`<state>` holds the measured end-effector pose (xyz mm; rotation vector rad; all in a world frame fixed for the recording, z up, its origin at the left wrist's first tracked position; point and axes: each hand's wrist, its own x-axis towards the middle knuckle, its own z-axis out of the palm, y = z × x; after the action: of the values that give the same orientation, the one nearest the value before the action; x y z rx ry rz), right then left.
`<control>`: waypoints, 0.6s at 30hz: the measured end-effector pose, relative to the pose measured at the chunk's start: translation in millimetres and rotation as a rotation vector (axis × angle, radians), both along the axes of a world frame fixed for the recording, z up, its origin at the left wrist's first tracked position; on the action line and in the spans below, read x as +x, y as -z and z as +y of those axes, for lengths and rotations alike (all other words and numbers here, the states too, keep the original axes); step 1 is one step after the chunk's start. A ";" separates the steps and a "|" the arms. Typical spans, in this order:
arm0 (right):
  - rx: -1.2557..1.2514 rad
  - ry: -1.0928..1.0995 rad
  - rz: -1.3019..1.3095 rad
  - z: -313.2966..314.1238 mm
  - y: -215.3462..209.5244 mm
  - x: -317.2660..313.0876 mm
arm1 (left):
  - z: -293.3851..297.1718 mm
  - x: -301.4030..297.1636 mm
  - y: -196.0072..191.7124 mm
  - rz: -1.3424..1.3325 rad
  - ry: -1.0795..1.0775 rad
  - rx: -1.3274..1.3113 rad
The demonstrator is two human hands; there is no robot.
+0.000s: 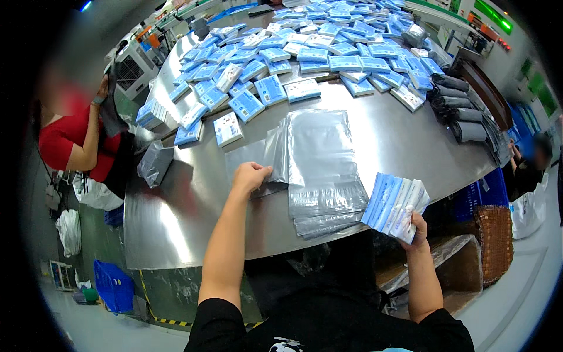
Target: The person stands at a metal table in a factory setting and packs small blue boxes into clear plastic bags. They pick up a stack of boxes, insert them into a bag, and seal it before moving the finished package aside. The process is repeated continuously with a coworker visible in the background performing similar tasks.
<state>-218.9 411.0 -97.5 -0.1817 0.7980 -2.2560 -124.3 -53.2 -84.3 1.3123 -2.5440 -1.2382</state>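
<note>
Left hand (251,176): fingertips tucked under a grey bag's edge, grip unclear.
Bag stack (321,170): lower bags covered, count impossible.
Fanned blue-and-white packs (394,205): bottoms buried in the right hand (417,230), number unclear.
Far pile of packs (328,35): cut by the top rim, too small to separate.
Co-worker in red (73,141): blurred, partly lost in the dark edge.
Wicker basket (495,240): contents out of sight.

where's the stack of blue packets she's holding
The blue packets are fanned out in the right hand, at the near right edge of the metal table, just right of the grey bags.
</note>
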 end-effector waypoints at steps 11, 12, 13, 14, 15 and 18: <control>-0.027 0.025 -0.061 19.5 9.5 6.6 | 13.2 -10.9 -24.6 0.200 0.271 0.152; -0.027 0.027 -0.056 21.8 8.4 6.3 | 16.7 -7.4 -26.1 0.138 0.358 -0.109; -0.023 0.009 -0.049 23.9 8.8 5.8 | 20.5 -0.6 -27.9 0.074 0.442 -0.372; -0.020 0.005 -0.056 26.6 11.9 6.8 | 24.3 5.1 -28.6 0.009 0.524 -0.635; -0.017 0.001 -0.064 29.5 15.5 8.0 | 32.2 6.4 -27.4 0.111 0.529 -0.732; -0.051 -0.034 -0.068 26.3 25.1 5.9 | 30.6 5.9 -21.0 0.226 0.604 -0.813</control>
<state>-213.0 437.3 -122.6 -0.1401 0.6975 -2.2395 -118.4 -22.6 -63.2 0.2374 -2.8283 -0.2211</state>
